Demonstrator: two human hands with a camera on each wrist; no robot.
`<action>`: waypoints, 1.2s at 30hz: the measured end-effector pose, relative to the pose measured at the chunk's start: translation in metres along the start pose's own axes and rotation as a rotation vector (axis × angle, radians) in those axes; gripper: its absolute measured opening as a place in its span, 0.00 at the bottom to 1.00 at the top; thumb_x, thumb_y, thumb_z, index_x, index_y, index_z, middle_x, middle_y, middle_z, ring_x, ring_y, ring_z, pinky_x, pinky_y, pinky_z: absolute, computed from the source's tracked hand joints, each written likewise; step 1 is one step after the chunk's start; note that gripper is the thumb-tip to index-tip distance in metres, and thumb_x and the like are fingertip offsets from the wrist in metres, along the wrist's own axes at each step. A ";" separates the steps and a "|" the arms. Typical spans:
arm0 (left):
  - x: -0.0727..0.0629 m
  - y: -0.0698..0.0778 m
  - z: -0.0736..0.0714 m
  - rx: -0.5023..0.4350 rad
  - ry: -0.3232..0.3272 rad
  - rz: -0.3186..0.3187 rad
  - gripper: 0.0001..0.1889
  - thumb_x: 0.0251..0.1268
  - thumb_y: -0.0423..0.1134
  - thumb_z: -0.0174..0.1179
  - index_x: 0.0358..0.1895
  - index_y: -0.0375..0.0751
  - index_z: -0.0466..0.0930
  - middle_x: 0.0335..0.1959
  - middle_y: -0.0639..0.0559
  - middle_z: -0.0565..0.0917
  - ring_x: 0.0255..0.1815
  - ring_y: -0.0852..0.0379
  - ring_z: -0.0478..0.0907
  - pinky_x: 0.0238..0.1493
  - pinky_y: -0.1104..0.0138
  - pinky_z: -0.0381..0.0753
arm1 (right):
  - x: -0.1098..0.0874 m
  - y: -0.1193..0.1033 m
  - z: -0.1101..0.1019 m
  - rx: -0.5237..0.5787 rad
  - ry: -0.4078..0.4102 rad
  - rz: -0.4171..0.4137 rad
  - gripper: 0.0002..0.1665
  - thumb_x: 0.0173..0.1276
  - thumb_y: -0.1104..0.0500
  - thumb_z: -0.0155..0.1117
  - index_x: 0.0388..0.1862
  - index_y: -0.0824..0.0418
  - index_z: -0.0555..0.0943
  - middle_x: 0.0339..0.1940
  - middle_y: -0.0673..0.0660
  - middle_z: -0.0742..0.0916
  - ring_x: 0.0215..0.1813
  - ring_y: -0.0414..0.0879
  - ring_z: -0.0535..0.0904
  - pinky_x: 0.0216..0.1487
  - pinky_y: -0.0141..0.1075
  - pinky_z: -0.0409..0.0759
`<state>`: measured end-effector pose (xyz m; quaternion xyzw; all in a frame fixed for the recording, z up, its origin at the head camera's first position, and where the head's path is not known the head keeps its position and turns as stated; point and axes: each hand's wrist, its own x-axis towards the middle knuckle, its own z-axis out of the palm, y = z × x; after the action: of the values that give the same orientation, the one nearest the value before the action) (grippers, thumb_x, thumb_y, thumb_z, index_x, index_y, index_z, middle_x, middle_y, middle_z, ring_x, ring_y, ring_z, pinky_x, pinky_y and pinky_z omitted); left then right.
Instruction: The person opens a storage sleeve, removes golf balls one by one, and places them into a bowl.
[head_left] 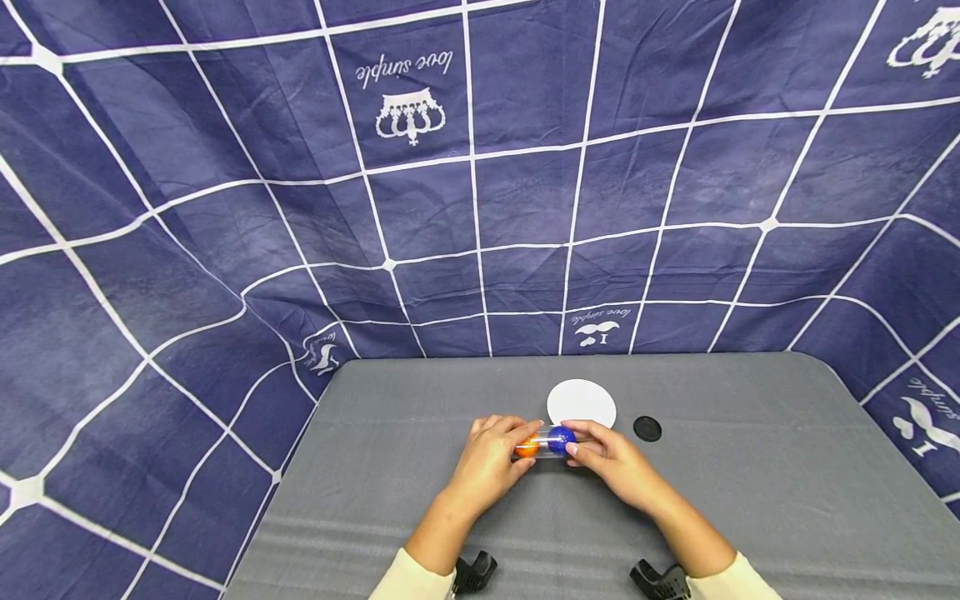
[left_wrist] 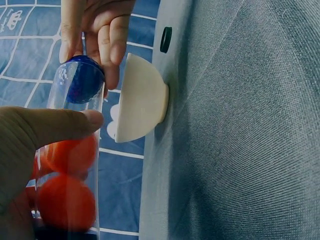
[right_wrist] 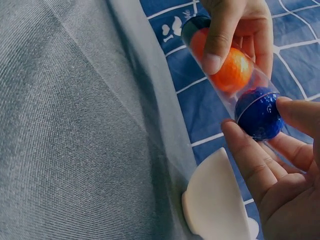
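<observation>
- Two hands are working above the gray table point(head_left: 405, 408): your left hand point(head_left: 489, 457) is gripping the clear tube point(head_left: 543, 440), orange balls point(left_wrist: 67, 202) inside, before the white bowl point(head_left: 581, 402).
- Your right hand point(head_left: 618, 468) is pinching the blue ball point(head_left: 559, 439), which is sitting partly inside the tube's mouth.
- For smooth handling, you should be keeping ball and mouth aligned, squeezing lightly, and steadying the tube against twisting.

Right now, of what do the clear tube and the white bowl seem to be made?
Clear tube: probably smooth plastic, perhaps glass; an orange ball shows through its wall. White bowl: likely satin ceramic, possibly plastic; its surface shows no sharp glints.
</observation>
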<state>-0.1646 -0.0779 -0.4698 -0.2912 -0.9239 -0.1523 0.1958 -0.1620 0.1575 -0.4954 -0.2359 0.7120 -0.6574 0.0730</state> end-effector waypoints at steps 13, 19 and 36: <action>-0.001 -0.004 0.005 -0.111 0.028 -0.086 0.30 0.48 0.44 0.79 0.60 0.54 0.83 0.46 0.57 0.88 0.48 0.57 0.83 0.49 0.60 0.74 | 0.004 -0.007 -0.004 -0.027 0.055 -0.007 0.25 0.77 0.64 0.56 0.67 0.76 0.70 0.56 0.78 0.81 0.50 0.42 0.87 0.52 0.41 0.86; -0.002 -0.008 0.008 -0.147 0.016 -0.155 0.30 0.50 0.43 0.78 0.60 0.53 0.83 0.50 0.55 0.88 0.51 0.54 0.83 0.51 0.58 0.75 | 0.007 -0.010 -0.009 -0.073 0.106 -0.031 0.24 0.76 0.65 0.57 0.67 0.75 0.71 0.54 0.76 0.83 0.48 0.42 0.88 0.51 0.34 0.86; 0.000 -0.010 0.010 -0.300 0.108 -0.215 0.29 0.49 0.38 0.78 0.59 0.48 0.82 0.48 0.50 0.88 0.50 0.52 0.83 0.54 0.54 0.77 | 0.024 -0.009 -0.016 -0.357 0.292 0.068 0.24 0.69 0.62 0.69 0.63 0.63 0.79 0.54 0.66 0.84 0.49 0.52 0.88 0.46 0.28 0.85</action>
<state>-0.1731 -0.0820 -0.4802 -0.2079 -0.9048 -0.3239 0.1821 -0.1877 0.1608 -0.4794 -0.1232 0.8276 -0.5452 -0.0517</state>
